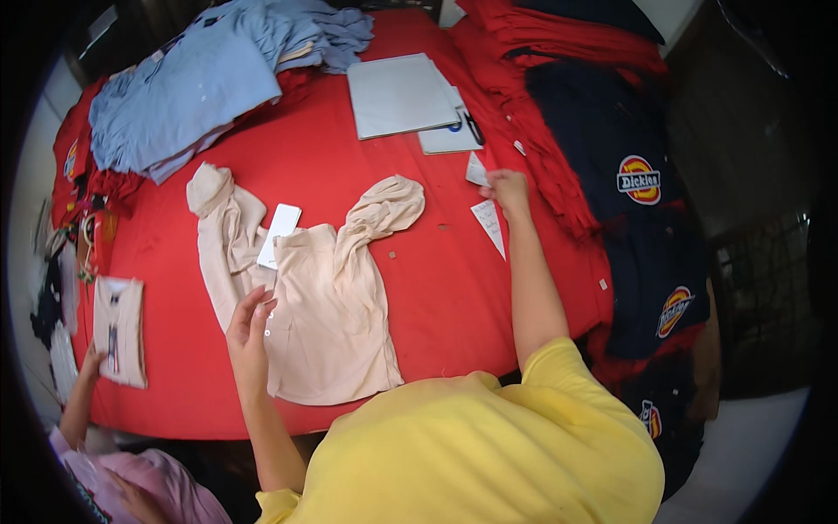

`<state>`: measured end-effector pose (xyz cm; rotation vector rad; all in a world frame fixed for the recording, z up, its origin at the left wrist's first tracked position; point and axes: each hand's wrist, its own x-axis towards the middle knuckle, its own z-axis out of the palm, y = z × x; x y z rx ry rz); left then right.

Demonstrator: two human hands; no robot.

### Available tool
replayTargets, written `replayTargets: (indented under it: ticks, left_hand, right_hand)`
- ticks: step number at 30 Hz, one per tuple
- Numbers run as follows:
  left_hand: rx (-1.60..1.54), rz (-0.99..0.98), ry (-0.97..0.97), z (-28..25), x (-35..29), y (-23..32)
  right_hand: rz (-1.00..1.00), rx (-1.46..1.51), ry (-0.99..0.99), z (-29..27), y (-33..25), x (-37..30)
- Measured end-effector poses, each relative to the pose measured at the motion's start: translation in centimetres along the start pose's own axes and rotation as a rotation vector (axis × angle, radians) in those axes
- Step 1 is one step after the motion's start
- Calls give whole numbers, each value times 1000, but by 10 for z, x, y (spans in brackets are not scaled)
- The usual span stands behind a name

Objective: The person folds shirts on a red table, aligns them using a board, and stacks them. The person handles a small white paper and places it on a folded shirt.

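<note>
A beige long-sleeved shirt (327,306) with a buttoned front lies on the red-covered table before me, its sleeves bent upward. A blank white tag (279,236) rests near its collar. Over the shirt's left part hovers my left hand (250,327), fingers stretched upward and slightly apart, holding nothing visible. My right hand (509,190) reaches out to the right, fingers closed in a pinch at the edge of a small white paper slip (476,168). Just below that hand lies a pointed paper slip (491,229) with handwriting.
Light-blue shirts (192,96) are piled at the far left. White folders (401,96) and a dark pen (474,129) lie at the back. Red and navy garments (594,140) line the right side. At left, another person's hand (93,360) touches a folded beige shirt (119,327).
</note>
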<state>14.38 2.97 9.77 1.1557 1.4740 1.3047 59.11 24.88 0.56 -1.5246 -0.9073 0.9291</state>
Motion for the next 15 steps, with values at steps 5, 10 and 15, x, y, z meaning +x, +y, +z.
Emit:
replayTargets:
  ticks: [5,10,15]
  left_hand:
    - [145,65,-115,10,-2,-9]
    - [290,172,-261,26,-16,-2]
    - [233,157,-736,64,-37,4]
  right_hand:
    - [-438,-1104,251,9,-14,16]
    - [-432,-958,264,-1,-45,-62]
    - [-350,-919,267,-89,-17,-206]
